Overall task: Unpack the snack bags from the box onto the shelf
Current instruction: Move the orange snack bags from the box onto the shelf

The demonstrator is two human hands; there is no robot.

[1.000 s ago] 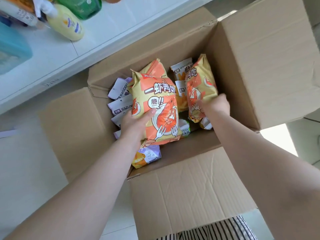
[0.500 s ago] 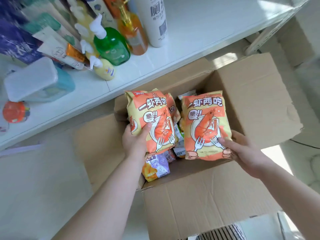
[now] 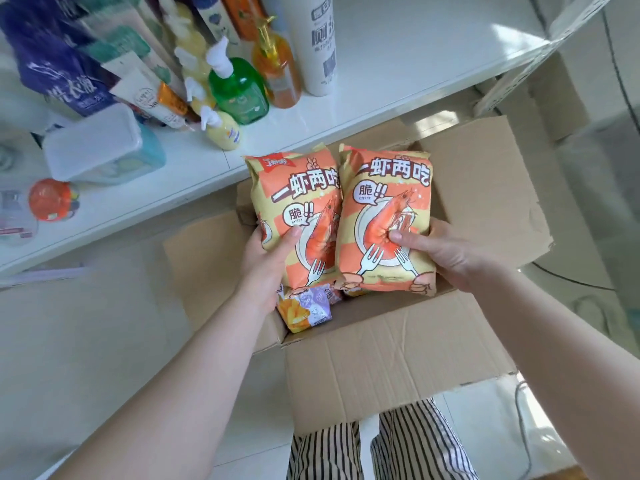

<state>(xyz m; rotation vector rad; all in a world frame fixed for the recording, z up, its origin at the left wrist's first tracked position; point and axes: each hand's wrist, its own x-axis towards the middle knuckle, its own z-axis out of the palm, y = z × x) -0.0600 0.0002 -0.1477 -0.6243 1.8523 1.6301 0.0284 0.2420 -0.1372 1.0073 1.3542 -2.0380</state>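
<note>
Orange and yellow shrimp-snack bags fill both hands above the open cardboard box (image 3: 485,209). The left hand (image 3: 268,268) grips the left bag (image 3: 294,216) by its lower left side, thumb pressed across the front and the other fingers hidden behind it. The right hand (image 3: 446,254) grips the right bag (image 3: 386,223) from its right edge, thumb lying across the printed shrimp and denting the front slightly, the remaining fingers out of sight behind. Both bags stand upright with their printed faces toward the camera, side by side and touching or nearly so along their inner edges, and most of each bag rises above the hand that holds it. The step in hand looks like the carry from box to shelf (image 3: 398,74). To do it well, I judge the hands should keep the bags upright and the squeeze light, since the puffed packets and their crisp contents would crush easily, and should steer toward the bare white stretch at the far right rather than the left, where a green pump bottle (image 3: 239,91), an orange bottle (image 3: 277,71), a tall white bottle (image 3: 317,46) and other containers crowd together. Setting the bags down on their bottom seams, leaning against each other, should stop them toppling. More work remains: a small purple and yellow packet (image 3: 306,308) still lies in the box below the left bag.
</note>
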